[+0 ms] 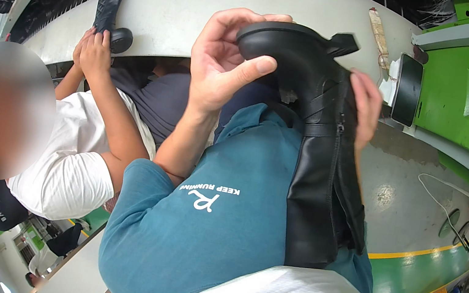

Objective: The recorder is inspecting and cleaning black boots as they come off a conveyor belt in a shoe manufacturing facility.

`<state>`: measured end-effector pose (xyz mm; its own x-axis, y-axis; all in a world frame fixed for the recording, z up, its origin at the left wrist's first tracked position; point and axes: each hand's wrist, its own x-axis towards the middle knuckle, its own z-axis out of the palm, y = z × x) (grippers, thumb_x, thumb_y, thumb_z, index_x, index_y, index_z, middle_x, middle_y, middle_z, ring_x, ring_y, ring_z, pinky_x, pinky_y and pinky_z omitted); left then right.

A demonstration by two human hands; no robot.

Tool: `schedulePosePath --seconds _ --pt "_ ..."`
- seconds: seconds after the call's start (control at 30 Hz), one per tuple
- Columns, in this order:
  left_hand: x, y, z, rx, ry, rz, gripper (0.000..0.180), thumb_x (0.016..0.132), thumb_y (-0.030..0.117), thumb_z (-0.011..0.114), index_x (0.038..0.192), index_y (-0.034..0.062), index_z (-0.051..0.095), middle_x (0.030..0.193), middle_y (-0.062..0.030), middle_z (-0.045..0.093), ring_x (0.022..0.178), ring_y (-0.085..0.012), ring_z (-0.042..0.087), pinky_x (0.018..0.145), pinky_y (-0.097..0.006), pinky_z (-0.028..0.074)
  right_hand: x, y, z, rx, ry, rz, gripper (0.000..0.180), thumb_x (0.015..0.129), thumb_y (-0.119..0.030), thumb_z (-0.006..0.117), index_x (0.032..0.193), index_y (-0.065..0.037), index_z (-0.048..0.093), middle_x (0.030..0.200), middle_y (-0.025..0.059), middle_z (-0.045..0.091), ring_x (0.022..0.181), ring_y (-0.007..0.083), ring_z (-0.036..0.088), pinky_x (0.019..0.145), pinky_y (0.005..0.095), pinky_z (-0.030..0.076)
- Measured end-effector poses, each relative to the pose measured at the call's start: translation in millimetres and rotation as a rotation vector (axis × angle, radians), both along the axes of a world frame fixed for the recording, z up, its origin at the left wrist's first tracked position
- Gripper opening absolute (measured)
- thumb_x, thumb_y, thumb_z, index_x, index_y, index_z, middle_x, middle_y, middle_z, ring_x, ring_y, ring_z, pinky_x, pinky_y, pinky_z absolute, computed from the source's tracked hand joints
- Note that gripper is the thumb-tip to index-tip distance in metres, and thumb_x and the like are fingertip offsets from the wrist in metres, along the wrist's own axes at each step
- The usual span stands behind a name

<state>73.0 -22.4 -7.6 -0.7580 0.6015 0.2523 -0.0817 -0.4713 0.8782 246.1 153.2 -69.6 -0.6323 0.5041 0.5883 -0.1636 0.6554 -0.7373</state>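
Gripped at its toe between the thumb and curled fingers of the left hand [219,60], a tall, black, smooth leather-look boot [315,191] is held before the wearer's teal shirt [238,197]. Fingers of the right hand [366,109] show beside the ankle; their closure cannot be told. Its shaft is probably soft and somewhat slippery, its sole stiffer; toe and ankle should offer the surest hold. Orientation: toe leftward, sole facing away, shaft's long axis running toward the wearer.
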Motion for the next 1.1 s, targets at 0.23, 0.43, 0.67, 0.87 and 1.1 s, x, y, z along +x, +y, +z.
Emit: schedulePosePath --seconds 0.23,0.43,0.67,0.87,1.1 --pt "-11 -5 -2 -0.261 0.28 -0.145 0.071 0.075 0.008 0.095 0.138 -0.0038 0.063 0.135 -0.0169 0.071 0.118 -0.0206 0.071 0.104 -0.033 0.057 -3 51 38 0.33 0.07 0.186 0.041 0.088 -0.002 0.074 0.129 -0.006 0.077 0.138 0.0188 0.062 0.123 0.0314 0.064 0.106 0.0376 0.053" --pt "-6 -6 -13 -0.152 0.216 -0.106 0.062 0.077 0.006 0.093 0.135 -0.0011 0.069 0.131 -0.0147 0.073 0.115 -0.0203 0.072 0.102 -0.033 0.058 -9 46 42 0.36 0.04 0.151 0.04 0.088 -0.009 0.072 0.126 -0.003 0.077 0.135 0.0188 0.066 0.122 0.03 0.066 0.105 0.0375 0.053" --pt "-12 -17 -28 -0.132 0.157 -0.066 0.056 0.08 0.006 0.091 0.132 -0.001 0.071 0.123 -0.0115 0.076 0.11 -0.0177 0.073 0.101 -0.032 0.058 -31 48 63 0.428 -0.071 0.25 0.04 0.088 -0.012 0.069 0.126 -0.004 0.077 0.135 0.0152 0.069 0.124 0.0287 0.065 0.111 0.0388 0.049" --pt "-19 -31 -46 -0.214 0.019 -0.048 0.066 0.084 0.01 0.089 0.144 0.002 0.062 0.124 -0.0092 0.072 0.112 -0.0172 0.07 0.102 -0.032 0.056 -58 47 94 0.324 -0.332 0.433 0.045 0.091 -0.011 0.07 0.135 -0.001 0.07 0.139 0.0145 0.068 0.134 0.0278 0.061 0.117 0.0387 0.044" --pt "-19 -55 -58 0.049 -0.149 -0.276 0.099 0.083 -0.003 0.083 0.165 0.007 0.029 0.148 -0.013 0.054 0.131 -0.0207 0.06 0.112 -0.037 0.051 -67 108 43 -0.345 -0.474 0.397 0.038 0.097 -0.006 0.076 0.132 0.002 0.066 0.123 0.0089 0.072 0.114 0.0142 0.066 0.104 0.0293 0.05"
